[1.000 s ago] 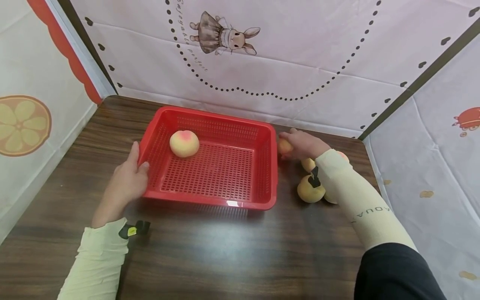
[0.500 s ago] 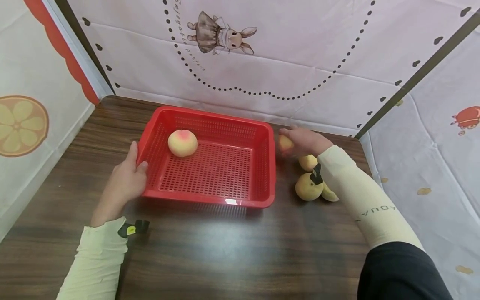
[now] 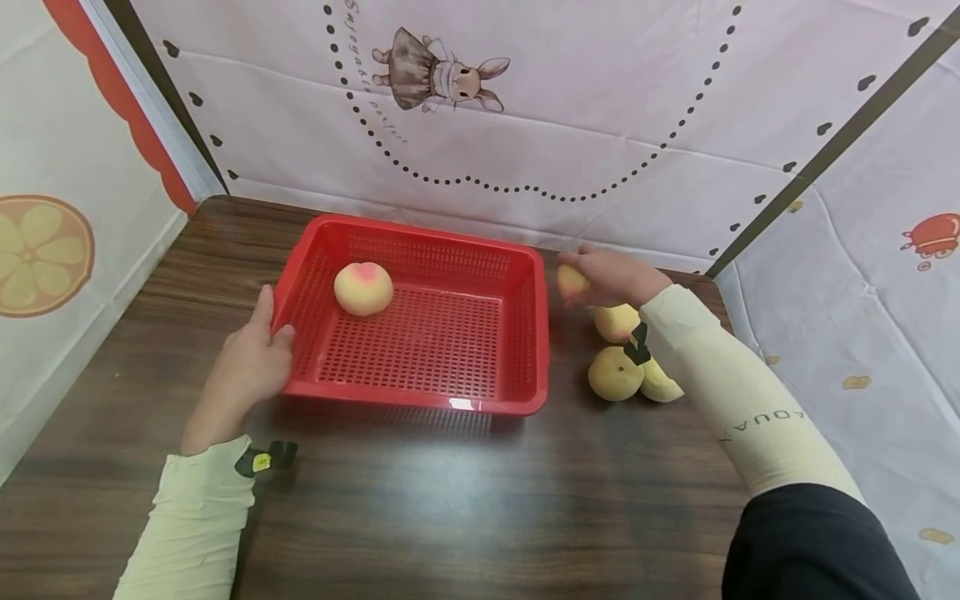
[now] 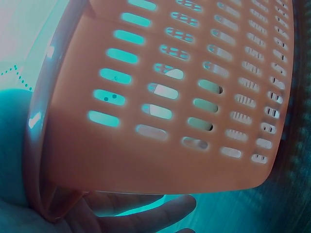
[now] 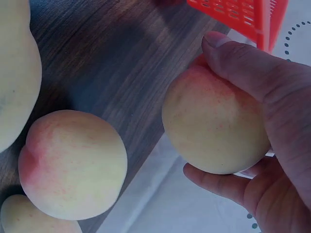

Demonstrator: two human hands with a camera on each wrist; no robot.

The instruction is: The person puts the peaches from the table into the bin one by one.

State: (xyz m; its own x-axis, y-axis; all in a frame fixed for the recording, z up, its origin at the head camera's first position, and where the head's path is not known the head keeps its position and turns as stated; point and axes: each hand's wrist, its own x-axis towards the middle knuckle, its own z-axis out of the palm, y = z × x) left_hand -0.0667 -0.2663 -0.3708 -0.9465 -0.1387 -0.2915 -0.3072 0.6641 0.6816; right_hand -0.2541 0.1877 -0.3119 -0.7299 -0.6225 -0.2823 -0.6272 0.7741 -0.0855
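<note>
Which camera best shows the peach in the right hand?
The right wrist view: the peach appears large and mostly uncovered, held by the right hand. The head view shows it small, partly hidden by that hand; the left wrist view doesn't clearly show it.

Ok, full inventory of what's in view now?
Table: 1, brown, across the foreground
Basket: 1, red, on table
Basket peach: 1, yellow-pink, inside basket, left end
Held peach: 1, yellow-pink, right of basket
Loose peaches: at least 3, yellowish, table, right of basket; more may be hidden
Printed sheets: 3, whitish, back, left, right
Sleeves: cream on both arms, black further up the right
Left hand: 1, bare, gripping basket's left side
Right hand: 1, bare, gripping held peach
</note>
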